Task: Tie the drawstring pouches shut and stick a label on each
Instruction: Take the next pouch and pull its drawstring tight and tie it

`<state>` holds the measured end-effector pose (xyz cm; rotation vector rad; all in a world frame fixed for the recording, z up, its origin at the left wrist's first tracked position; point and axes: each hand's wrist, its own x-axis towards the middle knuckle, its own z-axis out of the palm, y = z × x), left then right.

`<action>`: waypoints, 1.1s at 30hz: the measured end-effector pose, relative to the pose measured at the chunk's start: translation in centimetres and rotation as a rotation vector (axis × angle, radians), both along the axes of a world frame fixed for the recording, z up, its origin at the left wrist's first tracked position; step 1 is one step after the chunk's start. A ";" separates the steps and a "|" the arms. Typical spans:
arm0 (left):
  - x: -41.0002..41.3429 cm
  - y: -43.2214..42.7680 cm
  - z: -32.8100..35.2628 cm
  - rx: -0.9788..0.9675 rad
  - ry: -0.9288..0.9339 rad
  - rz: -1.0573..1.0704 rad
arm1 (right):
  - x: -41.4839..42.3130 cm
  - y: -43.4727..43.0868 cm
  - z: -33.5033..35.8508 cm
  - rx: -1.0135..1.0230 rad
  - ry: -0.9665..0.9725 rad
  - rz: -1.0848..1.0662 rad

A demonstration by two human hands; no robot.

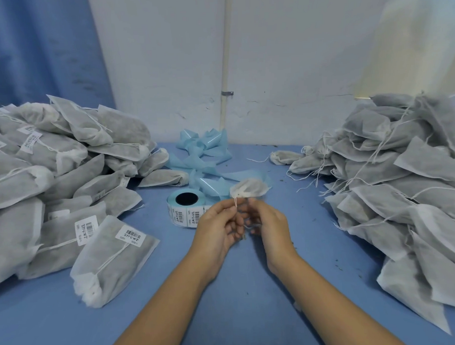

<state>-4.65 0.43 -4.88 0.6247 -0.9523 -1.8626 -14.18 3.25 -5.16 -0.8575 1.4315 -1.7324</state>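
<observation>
A blue table (246,287) is seen filling the lower view, backed by a white wall (281,54) on which a pale vertical pipe (225,69) is clipped, and a blue curtain (36,50) is hung at the far left. A large heap of grey non-woven pouches (53,165) is piled on the left of the table, many of them marked with white barcode labels and with their necks drawn closed. A second large heap (401,166) is stacked on the right, where no labels can be made out and loose white strings are left trailing. A crumpled strip of light blue label backing (200,157) is strewn across the middle, toward the wall. A label roll (182,208) is laid flat just in front of it, with printed barcode labels shown on its outer turn. A single small pouch (249,188) is held up above the table, just beyond the fingertips, between the roll and the right heap. The left hand (218,224) and right hand (269,220) are brought close together at the centre. The pouch's white drawstring (235,201) is pinched between the left thumb and fingers. The right fingers are curled beside it, but whether the string is gripped by them cannot be told.
</observation>
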 end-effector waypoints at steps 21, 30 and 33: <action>-1.4 0.4 -0.4 -0.065 -0.224 -0.014 | -0.9 -0.1 0.5 0.046 -0.323 0.000; -0.3 0.2 -2.1 -0.591 -0.742 0.241 | -2.3 0.0 0.0 -0.053 -0.581 0.081; 0.1 0.1 -2.3 -0.755 -0.863 0.308 | -2.7 0.3 0.0 -0.049 -0.581 0.107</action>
